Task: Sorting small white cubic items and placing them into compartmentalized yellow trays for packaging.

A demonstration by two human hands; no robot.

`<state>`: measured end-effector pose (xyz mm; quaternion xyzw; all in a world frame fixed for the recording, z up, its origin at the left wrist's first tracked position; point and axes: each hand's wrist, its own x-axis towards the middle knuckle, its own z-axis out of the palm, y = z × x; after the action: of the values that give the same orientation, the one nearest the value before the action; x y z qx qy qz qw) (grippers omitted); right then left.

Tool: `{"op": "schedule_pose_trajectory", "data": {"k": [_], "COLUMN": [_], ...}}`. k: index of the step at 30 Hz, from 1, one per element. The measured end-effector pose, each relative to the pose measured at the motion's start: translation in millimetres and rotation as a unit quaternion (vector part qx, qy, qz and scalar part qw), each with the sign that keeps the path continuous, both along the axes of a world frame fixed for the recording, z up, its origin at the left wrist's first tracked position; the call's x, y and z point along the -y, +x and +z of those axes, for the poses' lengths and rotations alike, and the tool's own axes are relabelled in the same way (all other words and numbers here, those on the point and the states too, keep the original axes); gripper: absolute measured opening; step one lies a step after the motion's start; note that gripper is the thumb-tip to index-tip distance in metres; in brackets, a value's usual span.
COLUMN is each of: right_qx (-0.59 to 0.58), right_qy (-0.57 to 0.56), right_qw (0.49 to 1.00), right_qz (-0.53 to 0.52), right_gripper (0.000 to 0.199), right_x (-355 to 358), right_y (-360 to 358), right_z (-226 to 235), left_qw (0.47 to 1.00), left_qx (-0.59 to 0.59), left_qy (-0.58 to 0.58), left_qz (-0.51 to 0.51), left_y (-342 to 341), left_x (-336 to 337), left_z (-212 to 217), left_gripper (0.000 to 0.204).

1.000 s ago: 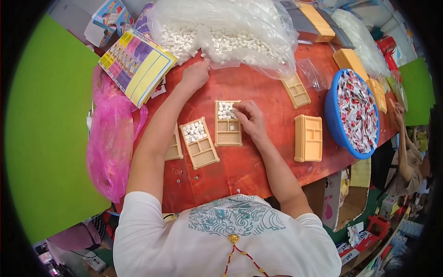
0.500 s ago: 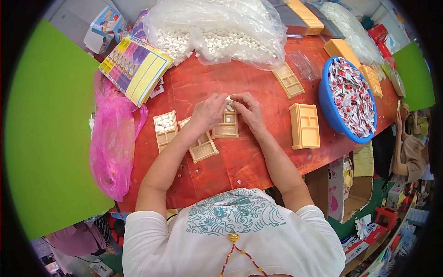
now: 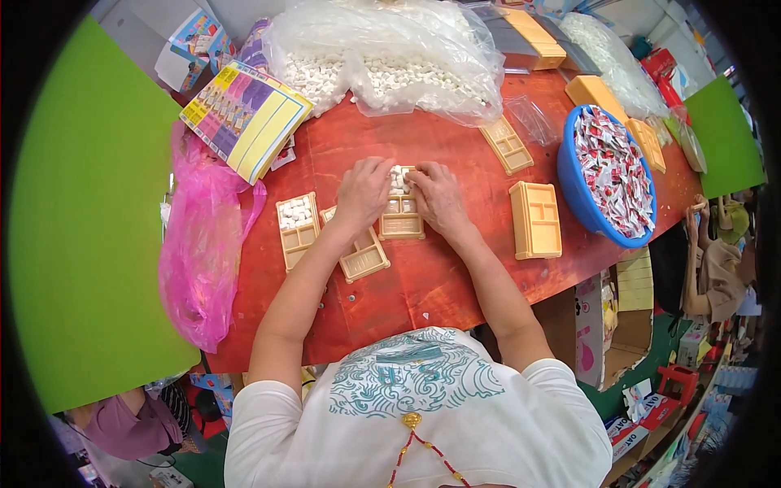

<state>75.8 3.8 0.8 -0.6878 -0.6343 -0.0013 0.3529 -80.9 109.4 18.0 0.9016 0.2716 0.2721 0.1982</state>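
At tray point(image 3: 402, 228) edges: left hand point(image 3: 364, 193), right hand point(image 3: 438, 195); red tabletop point(image 3: 490, 205) stretches rightward.

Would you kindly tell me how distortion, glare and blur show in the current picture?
Head view: black corners, and the red table's near edge curves; head view: pale highlights on the clear plastic bag; head view: left hand and right hand look fairly sharp.

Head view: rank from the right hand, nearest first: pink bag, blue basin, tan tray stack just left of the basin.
1. Tan tray stack: right of the right hand, slightly nearer the body.
2. Blue basin: farther right, past the stack.
3. Pink bag: far left, beyond the left hand.
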Motion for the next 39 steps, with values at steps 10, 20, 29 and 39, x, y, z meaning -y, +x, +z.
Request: {"op": "schedule_pose_trajectory", "data": {"k": [10, 20, 29, 39], "right_qx": [0.015, 0.005, 0.034, -0.021], "right_qy": [-0.011, -0.063, 0.007, 0.028], "right_qw": [1.000, 0.997, 0.998, 0.988], "right_qz": [-0.005, 0.037, 0.050, 0.149], "right_gripper": [0.035, 0.043, 0.033, 0.028], "right_x": [11.5, 18.8, 30.4, 26.2], "right_y": [1.0, -1.7, -18.0, -82.2], "right_z": [-2.3, -0.6, 16.6, 36.7], "left_qw": [0.993, 0.983, 0.751, 0.756], "left_qx": [-0.094, -0.175, 0.357, 0.408], "left_qy": [0.047, 0.035, -0.556, -0.510], "left_qz": [-0.056, -0.044, 0.004, 0.033], "left_y": [-17.8, -27.7, -31.2, -42.8], "left_x": [0.4, 20.5, -5.1, 11.9], "left_z": [-15.3, -4.0, 5.4, 18.8], "left_gripper": [0.048, 0.064, 0.053, 0.044]}}
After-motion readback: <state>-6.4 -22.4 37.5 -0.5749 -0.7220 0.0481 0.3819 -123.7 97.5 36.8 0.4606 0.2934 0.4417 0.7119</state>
